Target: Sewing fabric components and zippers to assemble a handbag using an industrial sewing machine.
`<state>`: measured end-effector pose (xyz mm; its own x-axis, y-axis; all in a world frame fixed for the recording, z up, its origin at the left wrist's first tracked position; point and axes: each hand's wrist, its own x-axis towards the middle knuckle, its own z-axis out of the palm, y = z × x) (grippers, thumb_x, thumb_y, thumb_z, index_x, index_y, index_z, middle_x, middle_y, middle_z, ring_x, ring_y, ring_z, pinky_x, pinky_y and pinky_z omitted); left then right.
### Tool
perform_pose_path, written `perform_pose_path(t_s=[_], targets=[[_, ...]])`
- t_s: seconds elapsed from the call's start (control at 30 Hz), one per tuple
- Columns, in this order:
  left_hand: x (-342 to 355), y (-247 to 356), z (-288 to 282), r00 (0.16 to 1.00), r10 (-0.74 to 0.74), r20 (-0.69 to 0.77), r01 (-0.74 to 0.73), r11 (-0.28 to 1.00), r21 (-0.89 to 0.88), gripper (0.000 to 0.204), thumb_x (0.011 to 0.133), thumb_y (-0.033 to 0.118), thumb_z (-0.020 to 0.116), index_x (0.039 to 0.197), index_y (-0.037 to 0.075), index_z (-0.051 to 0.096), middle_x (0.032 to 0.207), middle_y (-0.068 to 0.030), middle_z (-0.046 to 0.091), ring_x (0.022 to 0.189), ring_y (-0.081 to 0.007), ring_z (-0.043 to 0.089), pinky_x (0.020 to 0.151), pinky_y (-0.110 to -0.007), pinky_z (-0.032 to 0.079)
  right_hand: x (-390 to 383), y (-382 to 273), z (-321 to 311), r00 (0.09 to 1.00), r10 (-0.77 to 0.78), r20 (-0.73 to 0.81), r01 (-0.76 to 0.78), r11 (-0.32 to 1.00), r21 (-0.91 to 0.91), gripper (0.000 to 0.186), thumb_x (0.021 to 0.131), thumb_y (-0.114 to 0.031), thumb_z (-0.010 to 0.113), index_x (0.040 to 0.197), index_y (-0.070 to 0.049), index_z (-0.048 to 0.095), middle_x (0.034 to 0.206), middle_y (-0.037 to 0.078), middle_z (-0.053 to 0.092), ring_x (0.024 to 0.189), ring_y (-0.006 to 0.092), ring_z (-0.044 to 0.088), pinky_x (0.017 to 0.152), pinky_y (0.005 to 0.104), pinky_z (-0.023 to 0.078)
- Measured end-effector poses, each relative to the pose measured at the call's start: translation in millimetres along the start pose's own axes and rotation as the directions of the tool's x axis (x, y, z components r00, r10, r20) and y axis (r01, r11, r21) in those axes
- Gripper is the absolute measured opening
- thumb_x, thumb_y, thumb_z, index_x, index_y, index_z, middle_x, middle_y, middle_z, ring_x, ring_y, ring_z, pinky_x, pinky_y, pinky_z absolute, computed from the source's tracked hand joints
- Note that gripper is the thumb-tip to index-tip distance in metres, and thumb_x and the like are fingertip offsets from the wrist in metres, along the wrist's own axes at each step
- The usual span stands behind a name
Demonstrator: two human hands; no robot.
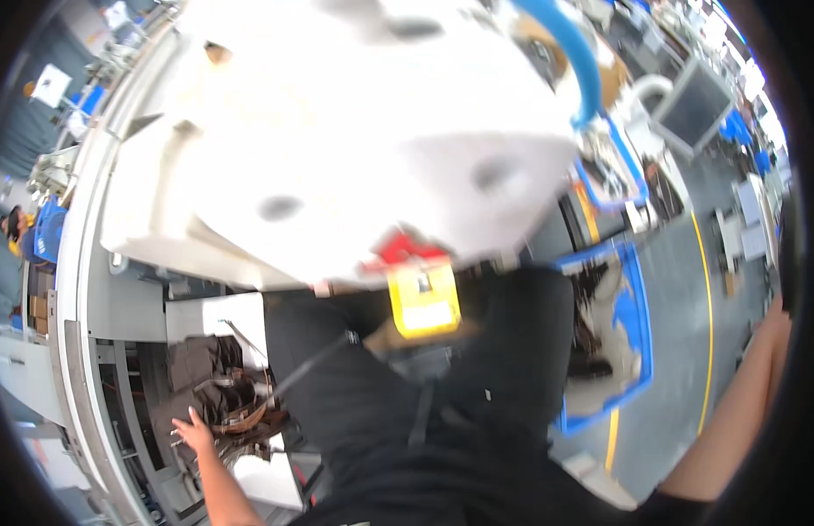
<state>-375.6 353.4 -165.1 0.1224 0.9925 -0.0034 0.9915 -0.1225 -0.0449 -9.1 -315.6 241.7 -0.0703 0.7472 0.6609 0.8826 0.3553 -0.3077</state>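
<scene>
At lower left, our left grip [194, 432] stands wide, fingers spread, nothing seen in it. Our right grip [777, 317] is at the dark right rim, mostly cut off; its state we cannot tell.

Just beside the left fingertips, on the side toward our dark trousers [315, 386], lies the brown pile [197, 361], with thin straps [242, 419] trailing at its near side. Contact between fingers and pile: cannot tell.

Handling, our judgement: limp and bendy, single pieces light, the whole lot heavier; not fragile, perhaps a little slick, prone to tangle at the straps. Best hold, we think: the thick body of a bundle, thumb against fingers, not a loose strap end.

Farther out, we note a white sheet [271, 478] by the pile, a yellow box [424, 302] between the knees, and past the right leg a blue bin [645, 337] with dark pieces [589, 337] inside.
</scene>
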Motion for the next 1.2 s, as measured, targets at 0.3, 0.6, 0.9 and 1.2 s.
perform_pose_path(t_s=[0.3,0.6,0.9,1.2], targets=[[-114.5,153.3,-83.7,0.634,0.650,-0.418,-0.772,0.507,-0.383,0.029,0.097,0.018,0.065,0.117,-0.004,0.061,0.117,-0.0217,0.062,0.111,-0.0398,0.057,0.098,-0.047,0.045,1.3,-1.4,-12.5,0.989,0.143,-0.047,-0.138,0.985,0.104,0.034,0.103,-0.035,0.052,0.102,-0.006,0.070,0.100,0.011,0.070,0.087,0.0297,0.068,0.079,0.0433,0.055],[-249.2,281.9,-131.0,0.234,0.957,0.172,-0.936,0.269,-0.225,0.041,0.081,0.025,0.079,0.118,0.008,0.072,0.135,-0.0287,0.060,0.115,-0.0437,0.062,0.098,-0.047,0.048,85.6,18.1,83.6,0.218,-0.238,-0.946,0.597,0.800,-0.064,0.050,0.109,-0.043,0.036,0.111,-0.017,0.079,0.118,0.020,0.072,0.103,0.0413,0.068,0.104,0.0432,0.051],[-201.9,278.3,-87.2,0.378,0.919,0.110,-0.914,0.390,-0.110,0.030,0.093,0.025,0.060,0.108,0.001,0.072,0.116,-0.0265,0.066,0.102,-0.0422,0.066,0.088,-0.047,0.052,54.1,15.2,77.4,0.806,0.108,-0.583,0.430,0.570,0.700,0.074,0.111,-0.047,0.026,0.118,0.014,0.066,0.120,0.030,0.067,0.105,0.0386,0.068,0.093,0.0480,0.052],[-66.7,232.9,-4.8,0.361,0.856,-0.371,-0.914,0.403,0.040,0.043,0.104,0.025,0.041,0.099,-0.005,0.071,0.097,-0.0243,0.073,0.089,-0.0407,0.071,0.078,-0.047,0.057,-120.9,103.8,51.2,0.478,0.512,-0.714,-0.629,0.766,0.128,0.036,0.104,-0.020,0.049,0.081,-0.003,0.070,0.081,0.011,0.070,0.070,0.0168,0.066,0.064,0.0304,0.054]])
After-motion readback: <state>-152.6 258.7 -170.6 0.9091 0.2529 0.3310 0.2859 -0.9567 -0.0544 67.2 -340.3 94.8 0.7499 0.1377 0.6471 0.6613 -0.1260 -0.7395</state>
